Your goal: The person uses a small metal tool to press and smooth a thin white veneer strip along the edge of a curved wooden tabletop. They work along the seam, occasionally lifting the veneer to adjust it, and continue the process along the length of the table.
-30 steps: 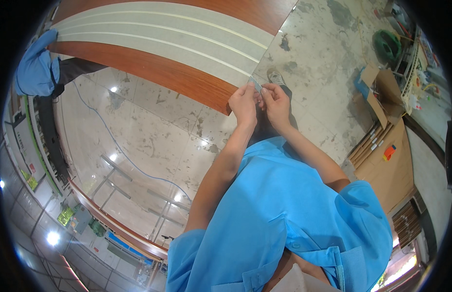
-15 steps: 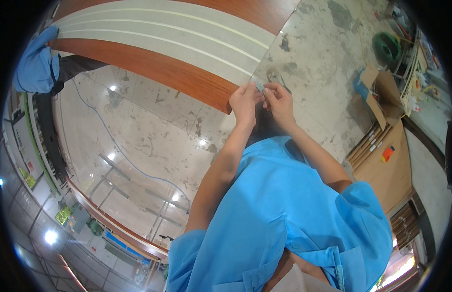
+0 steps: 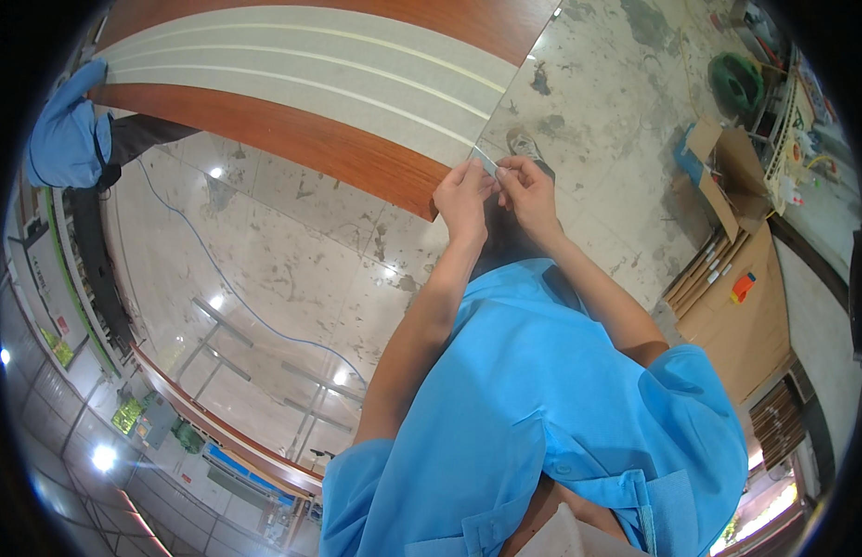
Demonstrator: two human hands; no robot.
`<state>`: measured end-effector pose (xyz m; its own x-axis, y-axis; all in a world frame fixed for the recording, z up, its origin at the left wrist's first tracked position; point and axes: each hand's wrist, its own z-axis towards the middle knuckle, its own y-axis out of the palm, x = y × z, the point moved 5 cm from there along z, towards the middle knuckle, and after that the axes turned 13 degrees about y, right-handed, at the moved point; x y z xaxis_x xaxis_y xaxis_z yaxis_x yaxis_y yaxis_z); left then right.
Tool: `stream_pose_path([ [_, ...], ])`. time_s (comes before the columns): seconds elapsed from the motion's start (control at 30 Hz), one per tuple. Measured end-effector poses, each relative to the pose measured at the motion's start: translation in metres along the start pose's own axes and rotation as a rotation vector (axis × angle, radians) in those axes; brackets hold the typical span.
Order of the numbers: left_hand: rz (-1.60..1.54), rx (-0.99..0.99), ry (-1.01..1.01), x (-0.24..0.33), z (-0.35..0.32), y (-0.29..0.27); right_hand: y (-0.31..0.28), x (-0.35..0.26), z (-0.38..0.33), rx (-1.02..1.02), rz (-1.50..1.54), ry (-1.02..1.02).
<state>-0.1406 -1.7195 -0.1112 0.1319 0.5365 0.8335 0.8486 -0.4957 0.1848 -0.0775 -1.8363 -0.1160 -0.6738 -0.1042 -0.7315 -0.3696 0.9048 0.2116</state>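
Observation:
A long board with a red-brown wood-grain border (image 3: 301,130) and a grey middle band (image 3: 291,67) reaches across the upper left. Several pale strips, the nearest one (image 3: 356,98) among them, run lengthwise along the grey band. At the board's near right corner, my left hand (image 3: 462,197) is closed in a pinch. My right hand (image 3: 529,197) is pinched shut right beside it. Between the fingertips shows a thin, pale strip end (image 3: 485,159), in line with the nearest strip. My fingers hide part of it.
Someone in a blue shirt (image 3: 64,139) stands at the board's far left end. A blue hose (image 3: 231,283) and metal frames (image 3: 217,339) are on the floor to the left. At right stand an open cardboard box (image 3: 732,176) and flat cardboard (image 3: 737,316) with an orange-red tool (image 3: 743,287).
The board has shifted slightly left in view. My hands stay together at its corner, with the right fingers a little changed and more of the pale strip end showing.

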Motion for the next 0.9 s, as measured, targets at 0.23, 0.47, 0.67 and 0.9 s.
stream_pose_path([
  [0.23, 0.005, 0.013, -0.003, 0.000, 0.000, 0.001, 0.001, -0.001, 0.002, 0.007, 0.021, 0.030],
  [0.47, 0.001, 0.052, -0.012, 0.000, 0.001, 0.003, 0.006, -0.002, -0.002, 0.099, -0.038, -0.067],
  [0.67, 0.010, 0.082, -0.054, 0.000, 0.001, 0.003, 0.008, -0.012, -0.006, 0.175, -0.216, -0.168],
  [0.9, 0.204, -0.065, 0.091, 0.023, 0.002, -0.004, -0.001, -0.014, -0.009, 0.163, -0.221, -0.204],
])
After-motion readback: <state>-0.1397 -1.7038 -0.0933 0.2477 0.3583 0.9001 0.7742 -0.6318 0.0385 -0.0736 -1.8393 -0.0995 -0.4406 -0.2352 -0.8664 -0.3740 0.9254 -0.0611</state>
